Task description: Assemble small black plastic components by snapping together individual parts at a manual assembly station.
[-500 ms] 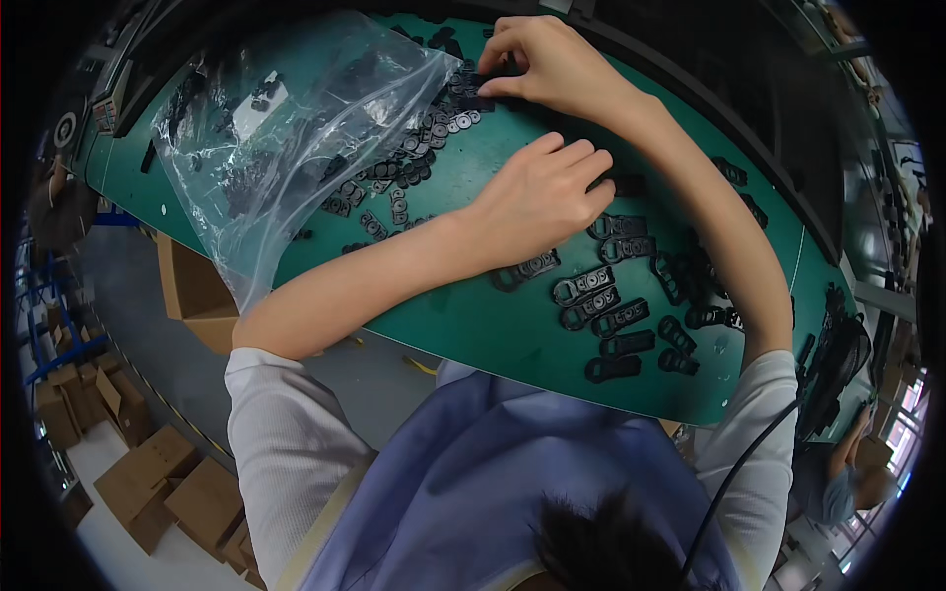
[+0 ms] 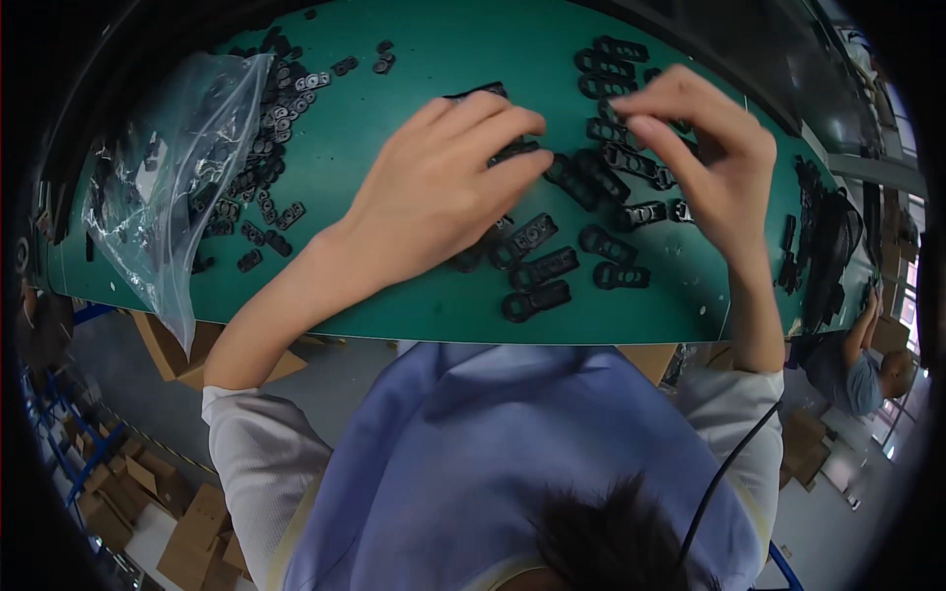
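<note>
My left hand [image 2: 443, 177] is over the middle of the green table, fingers curled around a black elongated plastic part [image 2: 514, 152], mostly hidden beneath them. To its right, my right hand [image 2: 705, 148] is raised with thumb and forefinger pinched together. Something dark shows at those fingertips, but it blends with the black parts behind. Below and between the hands lie several black elongated parts with a loop at one end, such as this one [image 2: 537, 300]. More of them form a column [image 2: 609, 64] beyond the right fingertips.
A clear plastic bag [image 2: 168, 197] lies at the left, reaching over the table's front edge. Beside it spreads a pile of small black plates with round holes [image 2: 266, 148]. A black mesh-like bundle [image 2: 833, 246] lies at the right end. Cardboard boxes [image 2: 202, 537] stand on the floor.
My right hand has moved from the small plates to the right, over the looped parts. The left hand has closed around a black part. The view has shifted rightward.
</note>
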Available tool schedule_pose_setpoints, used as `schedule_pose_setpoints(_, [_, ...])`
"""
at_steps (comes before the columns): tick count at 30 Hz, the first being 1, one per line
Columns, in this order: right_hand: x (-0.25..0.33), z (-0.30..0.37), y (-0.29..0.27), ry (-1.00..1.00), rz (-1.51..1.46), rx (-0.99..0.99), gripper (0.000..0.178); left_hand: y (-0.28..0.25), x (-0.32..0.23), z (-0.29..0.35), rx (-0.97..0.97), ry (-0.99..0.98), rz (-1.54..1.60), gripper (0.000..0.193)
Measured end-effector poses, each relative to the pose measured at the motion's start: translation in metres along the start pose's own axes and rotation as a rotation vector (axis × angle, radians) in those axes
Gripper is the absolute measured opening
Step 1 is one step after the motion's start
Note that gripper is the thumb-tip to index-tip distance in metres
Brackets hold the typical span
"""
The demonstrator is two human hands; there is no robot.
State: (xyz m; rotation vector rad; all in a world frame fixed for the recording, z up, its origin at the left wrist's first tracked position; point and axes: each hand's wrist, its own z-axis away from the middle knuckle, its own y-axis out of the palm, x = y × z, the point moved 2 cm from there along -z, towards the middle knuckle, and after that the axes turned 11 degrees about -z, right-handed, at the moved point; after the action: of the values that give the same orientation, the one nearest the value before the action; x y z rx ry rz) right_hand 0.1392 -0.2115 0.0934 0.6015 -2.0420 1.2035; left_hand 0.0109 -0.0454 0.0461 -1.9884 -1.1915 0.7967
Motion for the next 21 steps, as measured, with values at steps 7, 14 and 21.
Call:
schedule_pose_setpoints(7, [-0.005, 0.067, 0.026, 0.168, -0.160, -0.353, 0.015, 0.033, -0.013, -0.014, 0.227, 0.039, 0.055, 0.019])
schedule_pose_setpoints(14, [-0.020, 0.072, 0.043, 0.163, -0.050, -0.256, 0.020, 0.033, -0.020, -0.008, 0.168, -0.041, 0.152, 0.019])
schedule_pose_setpoints(21, [-0.022, 0.068, 0.049, 0.175, -0.014, -0.283, 0.019, 0.035, -0.017, -0.003, 0.140, -0.021, 0.147, 0.018])
